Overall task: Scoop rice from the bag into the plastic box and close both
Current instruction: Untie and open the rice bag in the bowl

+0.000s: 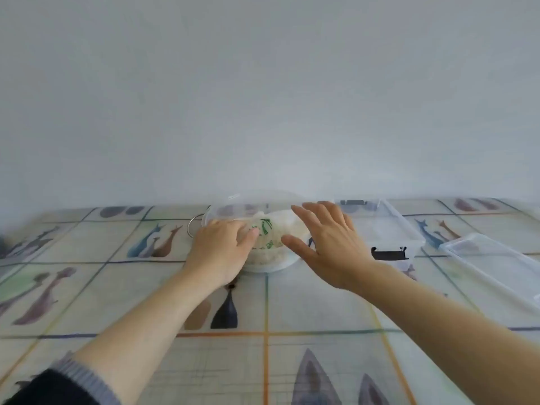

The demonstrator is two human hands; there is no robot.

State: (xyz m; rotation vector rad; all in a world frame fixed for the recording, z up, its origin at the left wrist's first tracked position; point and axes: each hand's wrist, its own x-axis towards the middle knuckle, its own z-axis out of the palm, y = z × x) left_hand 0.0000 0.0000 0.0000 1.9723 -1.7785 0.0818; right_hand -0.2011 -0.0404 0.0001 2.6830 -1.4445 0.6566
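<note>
A clear bag of rice [268, 229] with green print lies in a round clear bowl [270, 266] at the middle of the table. My left hand [220, 248] rests on the bag's left side, its thumb pressing the plastic. My right hand [327, 244] hovers over the bag's right side with fingers spread and holds nothing. To the right stands the clear plastic box [388, 229] with black latches, open on top. Its clear lid [496, 261] lies flat further right.
A metal ring-shaped handle [194, 226] shows behind my left hand, beside the bowl. The table [117, 287] wears a patterned cloth and meets a plain pale wall at the back. A dark sleeve covers my left forearm near the bottom edge.
</note>
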